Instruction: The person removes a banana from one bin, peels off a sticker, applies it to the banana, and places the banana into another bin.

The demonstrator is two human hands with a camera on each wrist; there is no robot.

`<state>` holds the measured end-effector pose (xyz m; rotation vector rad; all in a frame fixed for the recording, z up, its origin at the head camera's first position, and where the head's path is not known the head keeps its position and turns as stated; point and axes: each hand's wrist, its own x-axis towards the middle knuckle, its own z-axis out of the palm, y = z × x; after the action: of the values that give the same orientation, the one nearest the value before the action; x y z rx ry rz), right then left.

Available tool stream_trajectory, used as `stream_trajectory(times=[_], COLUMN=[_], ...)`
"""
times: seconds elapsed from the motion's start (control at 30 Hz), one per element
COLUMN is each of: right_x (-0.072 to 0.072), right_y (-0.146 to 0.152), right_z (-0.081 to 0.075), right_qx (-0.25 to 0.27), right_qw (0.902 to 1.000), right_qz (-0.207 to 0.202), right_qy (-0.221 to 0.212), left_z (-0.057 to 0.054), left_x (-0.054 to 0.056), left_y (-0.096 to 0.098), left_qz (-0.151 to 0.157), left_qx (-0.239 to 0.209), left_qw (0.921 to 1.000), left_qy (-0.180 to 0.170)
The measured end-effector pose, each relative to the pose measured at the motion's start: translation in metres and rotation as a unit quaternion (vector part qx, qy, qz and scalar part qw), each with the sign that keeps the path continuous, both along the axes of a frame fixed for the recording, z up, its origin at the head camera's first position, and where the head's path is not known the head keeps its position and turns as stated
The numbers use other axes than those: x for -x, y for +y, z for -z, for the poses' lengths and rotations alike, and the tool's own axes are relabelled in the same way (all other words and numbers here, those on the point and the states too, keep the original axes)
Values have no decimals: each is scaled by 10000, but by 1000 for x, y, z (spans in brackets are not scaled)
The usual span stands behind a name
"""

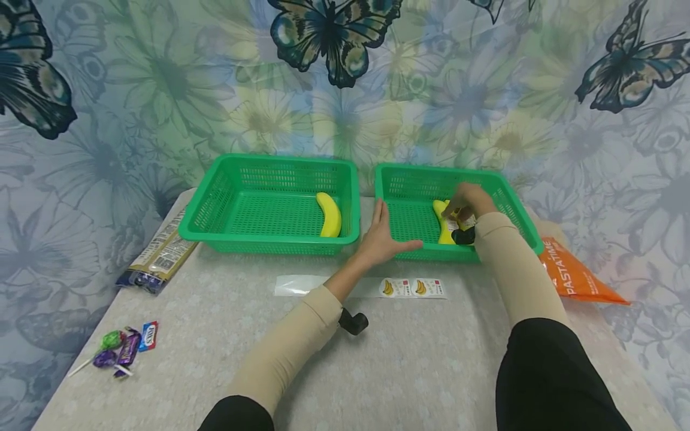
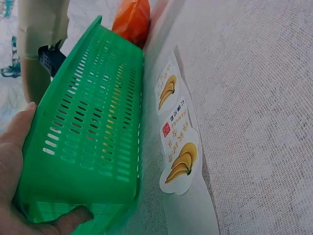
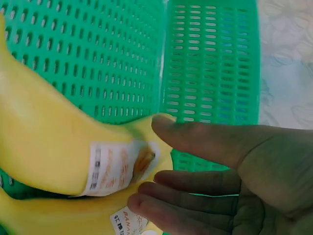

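Observation:
My right hand [image 1: 472, 200] reaches into the right green basket [image 1: 431, 172]. In the right wrist view, its thumb touches the tip of a yellow banana [image 3: 44, 129] bearing a white sticker [image 3: 117, 166]. The loosely extended fingers lie over a second stickered banana [image 3: 58, 215] beside it, with a gap between thumb and fingers. My left hand [image 1: 378, 236] rests against that basket's near left corner, fingers straight along the side and thumb spread along the front. In front lies a clear strip with two banana stickers [image 1: 396, 288], near the left hand.
A second green basket [image 1: 269, 246] on the left holds one banana [image 1: 330, 216]. An orange pasta bag [image 1: 577, 275] lies at the right. A gold-and-blue packet [image 1: 162, 254] leans by the left basket. Lollipops and small candies [image 1: 128, 348] lie at the table's left edge.

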<state>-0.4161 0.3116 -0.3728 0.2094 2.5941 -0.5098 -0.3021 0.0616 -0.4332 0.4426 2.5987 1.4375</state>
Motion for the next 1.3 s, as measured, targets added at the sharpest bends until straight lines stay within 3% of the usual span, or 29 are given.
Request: stream_trajectory(times=[0.23,0.47,0.77,0.93,1.07,1.13,1.2,1.3], right_x=[10,10,0,2,4,3,3,1], right_y=[-7,-7,-12,-9,-6,-6,-5,-4], right_z=[9,13,6,-4,-12,-14,-14,-13], right_qx=[-383,-212,-260,-485,-315,-225,-128,-93], right_qw=[9988,9997,9993,9970,9966,9965,9967,9973], right_qz=[-278,-85,-114,-349,-350,-329,-293,-251], right_qy=[86,60,247,485,678,736,742,682], left_z=[0,0,0,1,0,-2,-7,-23], left_x=[1,-1,2,4,5,2,-6,-30], left_y=[0,0,0,0,-1,0,1,0], left_qz=[-28,-10,-8,-49,-128,-231,-323,-346], left_qx=[38,137,177,111,64,215,649,1594], left_qw=[10000,9999,9998,9998,9997,9992,9964,9834], left_qy=[35,67,75,135,173,252,438,799])
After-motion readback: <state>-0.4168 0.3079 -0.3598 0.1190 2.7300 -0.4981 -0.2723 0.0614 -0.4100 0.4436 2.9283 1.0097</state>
